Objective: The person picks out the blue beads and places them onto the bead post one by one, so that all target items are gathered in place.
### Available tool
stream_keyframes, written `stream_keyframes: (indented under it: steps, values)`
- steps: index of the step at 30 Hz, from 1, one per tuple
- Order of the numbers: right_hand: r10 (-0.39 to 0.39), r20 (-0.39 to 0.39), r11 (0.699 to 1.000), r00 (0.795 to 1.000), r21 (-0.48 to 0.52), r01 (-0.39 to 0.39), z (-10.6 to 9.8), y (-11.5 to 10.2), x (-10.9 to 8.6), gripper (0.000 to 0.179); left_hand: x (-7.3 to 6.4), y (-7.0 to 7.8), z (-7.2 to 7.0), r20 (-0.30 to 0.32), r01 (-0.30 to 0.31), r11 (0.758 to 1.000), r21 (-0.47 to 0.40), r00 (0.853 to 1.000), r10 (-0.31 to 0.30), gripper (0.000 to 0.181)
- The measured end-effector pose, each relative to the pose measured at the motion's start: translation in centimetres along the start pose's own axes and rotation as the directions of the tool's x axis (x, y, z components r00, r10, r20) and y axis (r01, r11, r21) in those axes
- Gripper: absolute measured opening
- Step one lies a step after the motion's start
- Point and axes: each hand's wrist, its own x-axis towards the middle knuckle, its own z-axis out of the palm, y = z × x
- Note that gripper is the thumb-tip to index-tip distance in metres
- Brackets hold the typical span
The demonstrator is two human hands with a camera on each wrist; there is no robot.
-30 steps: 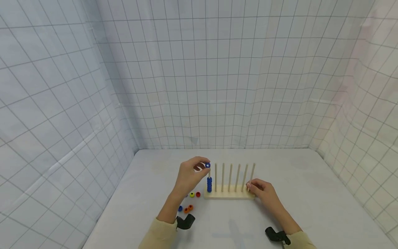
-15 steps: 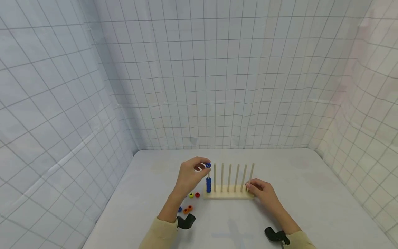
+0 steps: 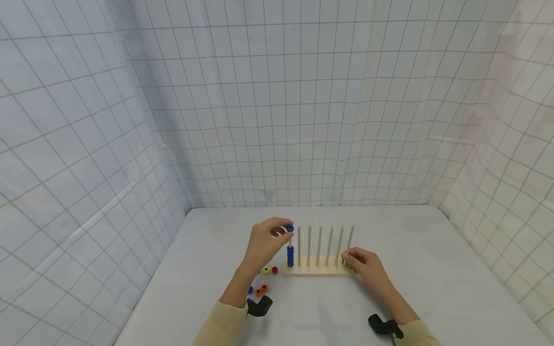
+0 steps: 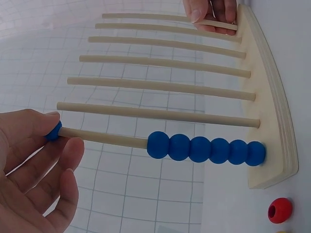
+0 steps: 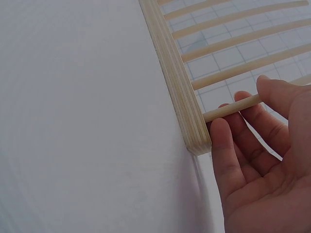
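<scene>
A wooden counting rack (image 3: 318,274) with a row of upright pegs stands on the table. In the head view my left hand (image 3: 265,244) pinches a blue bead (image 3: 290,228) between thumb and forefinger at the tip of the leftmost peg. The left wrist view shows that bead right at the peg's end, with the other fingers loosely curled below. Lower on the same peg, several blue beads (image 4: 199,149) sit stacked against the base. My right hand (image 3: 367,266) holds the rightmost peg (image 5: 233,107) near its foot, thumb and fingers about it at the rack's end.
Left of the rack lie loose beads: a red one (image 3: 274,270), a yellow one (image 3: 266,270), two orange ones (image 3: 264,288) and a blue one (image 3: 250,290) partly behind the left wrist. Grid-patterned sheets (image 3: 303,120) wall the table (image 3: 411,250) at the back and sides.
The blue bead in my left hand has shifted slightly and tilted, now lined up over the leftmost peg's tip. My right hand stays on the rightmost peg.
</scene>
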Motion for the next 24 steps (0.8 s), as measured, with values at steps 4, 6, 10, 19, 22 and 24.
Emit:
stream_keyframes:
  steps: [4, 6, 10, 19, 22, 24]
  values:
    - [-0.005, 0.004, 1.0, 1.0, -0.002, 0.005, 0.03, 0.25, 0.06, 0.02, -0.05, -0.17, 0.07, 0.005, 0.0, 1.0, 0.001, 1.0, 0.0, 0.027]
    - [-0.006, 0.001, 1.0, 1.0, -0.001, 0.006, 0.03, 0.28, 0.09, 0.02, -0.04, -0.22, 0.07, 0.006, -0.002, 1.0, -0.002, 1.0, 0.002, 0.027]
    - [-0.002, -0.001, 1.0, 1.0, -0.005, 0.002, -0.05, 0.17, 0.12, 0.02, -0.01, -0.24, 0.05, 0.012, -0.002, 1.0, -0.021, 1.0, 0.002, 0.027]
    - [0.009, 0.006, 1.0, 1.0, 0.003, -0.009, -0.13, -0.01, 0.04, 0.021, 0.04, -0.43, 0.05, 0.011, 0.002, 0.999, -0.046, 1.0, -0.002, 0.025]
    - [0.015, 0.007, 1.0, 1.0, 0.001, -0.015, -0.1, 0.0, 0.02, 0.021, -0.02, -0.37, 0.0, 0.015, 0.009, 0.998, -0.055, 1.0, -0.008, 0.025]
    - [0.018, 0.008, 1.0, 1.0, 0.001, -0.018, -0.07, 0.01, 0.01, 0.021, -0.07, -0.33, -0.02, 0.017, 0.014, 0.998, -0.058, 1.0, -0.013, 0.025]
